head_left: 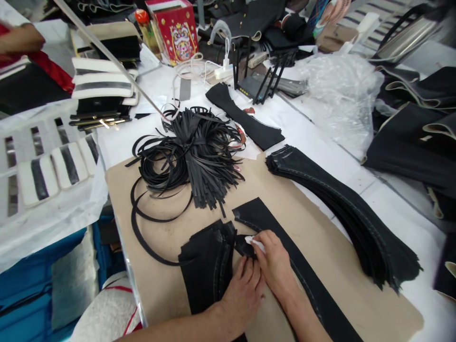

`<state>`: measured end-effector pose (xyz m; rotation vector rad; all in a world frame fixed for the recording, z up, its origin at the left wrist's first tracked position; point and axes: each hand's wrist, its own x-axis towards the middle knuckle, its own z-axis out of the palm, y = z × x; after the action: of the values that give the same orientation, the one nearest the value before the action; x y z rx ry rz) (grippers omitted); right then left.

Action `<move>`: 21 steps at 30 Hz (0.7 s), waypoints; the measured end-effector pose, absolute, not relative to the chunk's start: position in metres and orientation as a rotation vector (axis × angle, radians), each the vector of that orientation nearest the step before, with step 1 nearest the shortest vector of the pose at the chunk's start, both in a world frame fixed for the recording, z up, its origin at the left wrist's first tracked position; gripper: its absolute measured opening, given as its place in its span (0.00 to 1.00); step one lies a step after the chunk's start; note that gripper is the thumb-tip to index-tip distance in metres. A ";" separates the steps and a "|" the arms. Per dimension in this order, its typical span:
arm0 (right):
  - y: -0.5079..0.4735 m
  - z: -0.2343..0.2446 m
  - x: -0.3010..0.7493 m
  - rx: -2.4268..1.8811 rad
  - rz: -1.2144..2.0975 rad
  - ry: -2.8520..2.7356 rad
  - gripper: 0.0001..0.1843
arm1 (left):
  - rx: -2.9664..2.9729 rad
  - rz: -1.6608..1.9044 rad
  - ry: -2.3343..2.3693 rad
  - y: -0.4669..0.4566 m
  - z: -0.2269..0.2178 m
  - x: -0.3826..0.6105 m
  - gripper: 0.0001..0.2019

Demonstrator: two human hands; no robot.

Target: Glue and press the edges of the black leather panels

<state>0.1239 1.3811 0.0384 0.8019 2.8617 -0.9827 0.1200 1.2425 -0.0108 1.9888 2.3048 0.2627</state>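
The small black piece (242, 247) lay on the brown sheet (160, 289) covering the near part of the desk (322, 142), between a stack of black pieces (204, 266) on the left and a long black strip (281, 242) on the right. Only its far end showed, just beyond the fingertips of the left hand (245, 289) and to the left of those of the right hand (276, 254). The rest was under the hands, so the run of its long axis could not be told for certain. The strip beside it slanted from far left to near right.

Of the two, the right hand was nearer to that far end: its thumb and fingers pinched a small white piece (255, 243), whose length also slanted from far left to near right and which sat over the black surface. The left hand was laid out flat, palm down, its fingers extended and close together, with the tips at the near side of the black end; how hard they pressed could not be told. The left wrist was just beside the stack, while the right forearm ran along the left side of the strip.
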 end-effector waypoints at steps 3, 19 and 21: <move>1.374 0.031 0.134 0.724 -0.903 2.807 0.07 | 2.032 0.273 2.313 1.241 -0.011 0.117 0.27; 1.369 0.026 0.132 0.755 -0.841 2.802 0.08 | 2.056 0.294 2.336 1.239 -0.015 0.117 0.26; 1.361 0.018 0.118 0.772 -0.785 2.815 0.09 | 2.074 0.308 2.325 1.239 -0.017 0.118 0.24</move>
<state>0.1184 1.3610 0.0177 0.7723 2.8152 -0.7847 0.1177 1.2385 -0.0167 2.0743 2.3251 0.3075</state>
